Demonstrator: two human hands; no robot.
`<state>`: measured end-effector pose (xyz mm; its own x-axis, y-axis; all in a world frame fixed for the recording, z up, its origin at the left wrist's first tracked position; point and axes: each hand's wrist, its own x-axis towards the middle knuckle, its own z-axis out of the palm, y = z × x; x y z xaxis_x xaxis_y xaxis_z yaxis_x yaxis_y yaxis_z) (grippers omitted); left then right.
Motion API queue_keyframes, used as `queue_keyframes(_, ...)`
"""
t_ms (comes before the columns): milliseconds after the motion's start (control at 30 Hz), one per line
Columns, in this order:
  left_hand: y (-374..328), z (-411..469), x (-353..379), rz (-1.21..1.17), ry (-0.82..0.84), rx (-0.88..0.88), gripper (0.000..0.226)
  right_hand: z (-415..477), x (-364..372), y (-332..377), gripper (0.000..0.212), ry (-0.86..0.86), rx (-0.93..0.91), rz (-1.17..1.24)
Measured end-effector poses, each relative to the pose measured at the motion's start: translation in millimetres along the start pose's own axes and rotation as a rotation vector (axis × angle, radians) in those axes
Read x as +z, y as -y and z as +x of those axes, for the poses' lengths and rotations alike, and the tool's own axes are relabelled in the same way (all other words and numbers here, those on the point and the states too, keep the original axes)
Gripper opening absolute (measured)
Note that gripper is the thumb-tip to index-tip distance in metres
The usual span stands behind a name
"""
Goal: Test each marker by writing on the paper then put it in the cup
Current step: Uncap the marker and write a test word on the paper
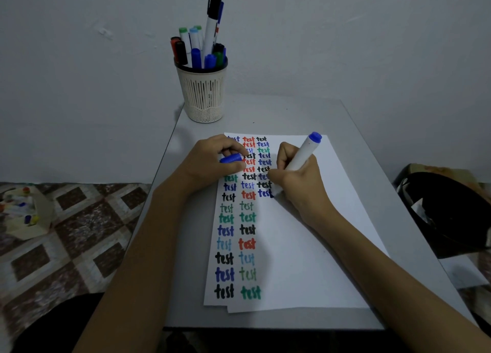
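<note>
- Right hand [297, 182] gripped white blue-ended marker [301, 156], tip down on paper [305, 246] beside third column of "test" words
- Left hand [212, 164] pinched blue cap [230, 158]; rested on paper
- Slotted cup [203, 92] stood behind paper, full of markers

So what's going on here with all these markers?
A person is writing test words at a small table. The right hand grips a blue marker, its tip down on the paper at the bottom of the third column of "test" words. The left hand rests on the paper and pinches the cap. The cup at the back of the table already holds many other markers.
</note>
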<state>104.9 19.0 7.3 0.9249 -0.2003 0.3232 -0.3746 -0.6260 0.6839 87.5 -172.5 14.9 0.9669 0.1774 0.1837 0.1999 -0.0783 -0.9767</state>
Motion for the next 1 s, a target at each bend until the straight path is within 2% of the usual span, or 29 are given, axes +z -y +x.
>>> queue_keyframes(67, 0.8, 0.1, -0.4, -0.023, 0.003, -0.008, 0.022, -1.8, -0.6, 2.6, 0.033, -0.051, -0.008, 0.059)
queue_keyframes(200, -2.0, 0.1, -0.9, -0.054, -0.016, 0.005, 0.021, -3.3, -6.0, 10.7, 0.037, -0.221, 0.027, 0.358)
queue_keyframes(300, -9.3, 0.9, -2.4, -0.126, -0.077, -0.012, 0.020, 0.9, -11.7, 15.6, 0.032, -0.247, 0.032, 0.451)
queue_keyframes(400, -17.8, 3.6, -2.0, -0.254, -0.106, -0.070, 0.017, 5.9, -16.6, 19.1, 0.013, -0.245, 0.073, 0.597)
queue_keyframes(467, -21.3, 5.3, -1.0, -0.314, -0.105, -0.097, 0.018, 7.5, -18.9, 21.8, 0.012, -0.231, 0.111, 0.693)
queue_keyframes(633, -20.7, 2.7, -3.8, -0.363, -0.041, -0.098, 0.031, 7.3, -19.3, 24.8, 0.018, -0.222, 0.103, 0.569)
queue_keyframes(1000, -26.4, 0.9, -4.8, -0.402, 0.021, -0.078, 0.030, 9.1, -21.2, 18.6, 0.021, -0.138, 0.097, 0.456)
